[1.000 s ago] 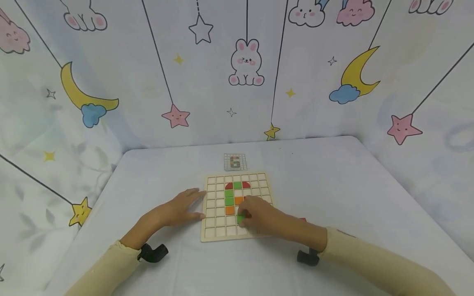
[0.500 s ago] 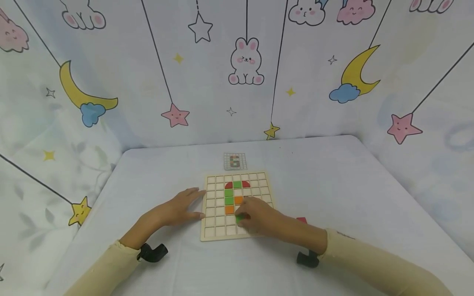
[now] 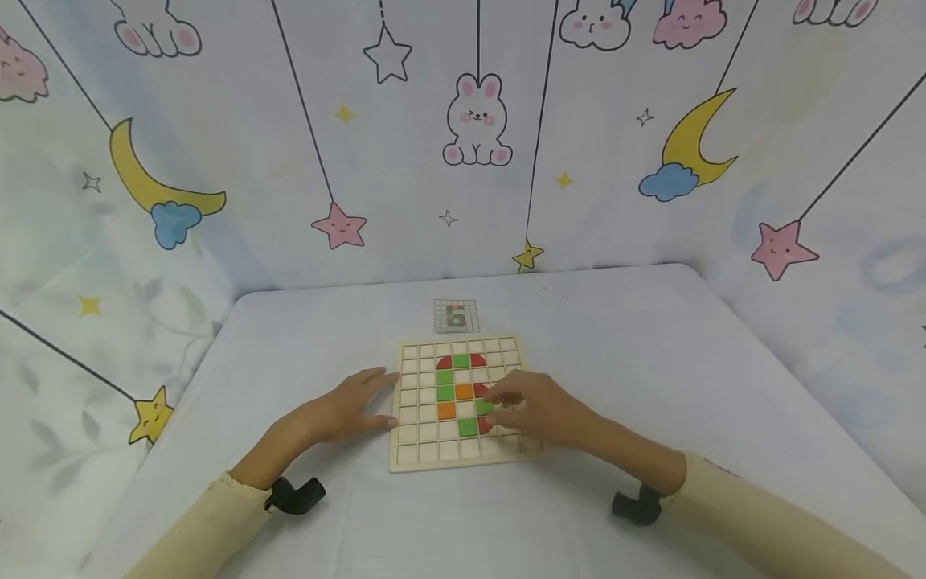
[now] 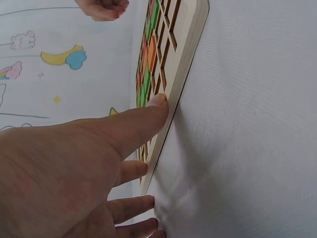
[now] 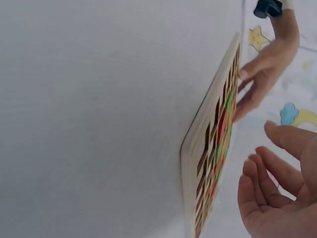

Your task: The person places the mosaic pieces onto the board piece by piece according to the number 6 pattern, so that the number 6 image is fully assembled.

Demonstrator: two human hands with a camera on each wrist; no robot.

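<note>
In the head view, a wooden grid board (image 3: 427, 455) lies on the table with green, orange and red tiles in its cells. My left hand (image 3: 347, 406) rests against its left edge with fingers spread; the left wrist view shows the thumb (image 4: 158, 100) touching the rim. Over the board's right half hovers my right hand (image 3: 546, 408), fingers loosely bent. The right wrist view shows nothing between thumb and fingers (image 5: 283, 168). A green square tile (image 3: 468, 427) sits in a lower cell, beside a red rounded tile (image 3: 485, 425) partly hidden by the right fingers.
Behind the board lies a small clear gridded card (image 3: 456, 316) bearing a coloured figure like a 6. White cloth covers the table (image 3: 615, 338), and a cartoon-printed cloth (image 3: 405, 177) hangs behind it. Black wrist cameras (image 3: 295, 495) sit under both forearms.
My right hand has let go of the green square tile, which now shows fully in its cell, and has lifted away to the right. The left hand stays at the board's edge.
</note>
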